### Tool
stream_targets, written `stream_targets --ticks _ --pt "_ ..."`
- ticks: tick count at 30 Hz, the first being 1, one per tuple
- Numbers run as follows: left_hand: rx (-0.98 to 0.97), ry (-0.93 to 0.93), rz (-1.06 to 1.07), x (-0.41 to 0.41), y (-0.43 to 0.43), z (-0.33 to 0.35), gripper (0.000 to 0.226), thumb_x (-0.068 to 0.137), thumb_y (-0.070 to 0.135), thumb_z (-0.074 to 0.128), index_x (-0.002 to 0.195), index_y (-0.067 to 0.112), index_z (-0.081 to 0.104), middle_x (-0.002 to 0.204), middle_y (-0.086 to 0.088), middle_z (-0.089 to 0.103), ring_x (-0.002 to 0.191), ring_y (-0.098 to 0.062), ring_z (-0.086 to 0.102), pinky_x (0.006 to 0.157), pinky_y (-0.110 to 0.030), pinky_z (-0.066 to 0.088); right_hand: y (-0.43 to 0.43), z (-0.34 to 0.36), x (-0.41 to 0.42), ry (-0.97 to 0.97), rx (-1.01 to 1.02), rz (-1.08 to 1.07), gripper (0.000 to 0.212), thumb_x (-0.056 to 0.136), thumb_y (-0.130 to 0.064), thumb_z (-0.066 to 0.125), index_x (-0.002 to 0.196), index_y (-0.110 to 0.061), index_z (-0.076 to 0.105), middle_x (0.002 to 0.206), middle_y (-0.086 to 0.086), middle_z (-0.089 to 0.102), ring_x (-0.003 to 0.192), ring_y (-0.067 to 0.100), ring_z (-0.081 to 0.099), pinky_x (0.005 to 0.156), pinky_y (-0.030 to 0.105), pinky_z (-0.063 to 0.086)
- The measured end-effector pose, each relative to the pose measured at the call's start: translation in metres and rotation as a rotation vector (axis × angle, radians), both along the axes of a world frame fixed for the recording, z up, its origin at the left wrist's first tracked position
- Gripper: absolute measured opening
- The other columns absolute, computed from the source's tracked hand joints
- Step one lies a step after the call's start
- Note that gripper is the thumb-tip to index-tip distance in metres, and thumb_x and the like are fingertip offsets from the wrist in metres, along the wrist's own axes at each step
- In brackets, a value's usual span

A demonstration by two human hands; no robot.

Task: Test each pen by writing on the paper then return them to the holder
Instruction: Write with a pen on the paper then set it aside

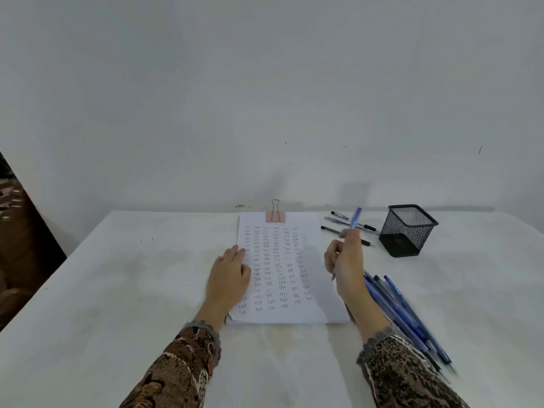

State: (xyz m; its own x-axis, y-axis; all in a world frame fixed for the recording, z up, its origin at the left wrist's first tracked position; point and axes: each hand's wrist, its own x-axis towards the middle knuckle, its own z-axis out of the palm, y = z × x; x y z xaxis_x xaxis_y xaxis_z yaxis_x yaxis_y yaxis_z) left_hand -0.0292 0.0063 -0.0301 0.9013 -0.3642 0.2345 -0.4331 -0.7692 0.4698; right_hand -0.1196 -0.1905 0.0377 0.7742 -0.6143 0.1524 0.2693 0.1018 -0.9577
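Pressing flat on the left edge of the paper [282, 260], the left hand [228, 275] is lying with straight fingers, grasping nothing. The right hand [346, 260] is hovering over the paper's right edge, its fingers curling around a blue pen [355, 219] whose blurred upper end is pointing up and away. The paper, filled with rows of the handwritten word "Test", is lying on the white table [117, 275], a pink binder clip [275, 216] biting its far edge. The mesh holder [407, 231] is standing upright, right of the paper's far corner, with a few loose pens [365, 227] lying between them. A bundle of blue pens [403, 313] is lying just right of the paper's near half.
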Motion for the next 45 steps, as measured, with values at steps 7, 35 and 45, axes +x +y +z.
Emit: stream_targets --ticks 7,35,45 --pt "-0.093 -0.179 -0.051 -0.009 0.002 0.004 0.063 0.084 0.047 0.018 0.129 0.017 0.050 0.132 0.003 0.052 0.123 -0.013 0.046 0.103 -0.025 0.028 0.004 -0.031 0.034 -0.004 -1.414 0.010 0.042 0.095 -0.036 0.032 0.105 -0.011 0.065 0.078 0.000 0.067 0.059 0.017 0.058 0.053 0.027 0.043" --pt "-0.161 -0.261 -0.129 -0.001 0.004 -0.007 0.031 0.084 0.032 0.046 0.094 0.014 0.069 0.095 0.004 0.066 0.084 -0.011 0.061 0.076 -0.025 0.049 0.011 -0.036 0.015 0.218 -1.424 -0.105 0.025 0.090 -0.036 0.043 0.080 -0.026 0.064 0.059 -0.011 0.059 0.041 0.006 0.048 0.039 0.014 0.025" --pt "-0.097 -0.136 0.107 0.001 0.000 -0.007 0.020 0.078 0.003 0.063 0.097 0.009 0.067 0.099 -0.006 0.063 0.089 -0.026 0.060 0.079 -0.039 0.048 -0.089 0.011 -0.085 0.031 -1.013 0.104 0.022 0.089 -0.019 0.048 0.093 -0.038 0.057 0.098 -0.023 0.061 0.087 0.001 0.059 0.078 0.009 0.043"
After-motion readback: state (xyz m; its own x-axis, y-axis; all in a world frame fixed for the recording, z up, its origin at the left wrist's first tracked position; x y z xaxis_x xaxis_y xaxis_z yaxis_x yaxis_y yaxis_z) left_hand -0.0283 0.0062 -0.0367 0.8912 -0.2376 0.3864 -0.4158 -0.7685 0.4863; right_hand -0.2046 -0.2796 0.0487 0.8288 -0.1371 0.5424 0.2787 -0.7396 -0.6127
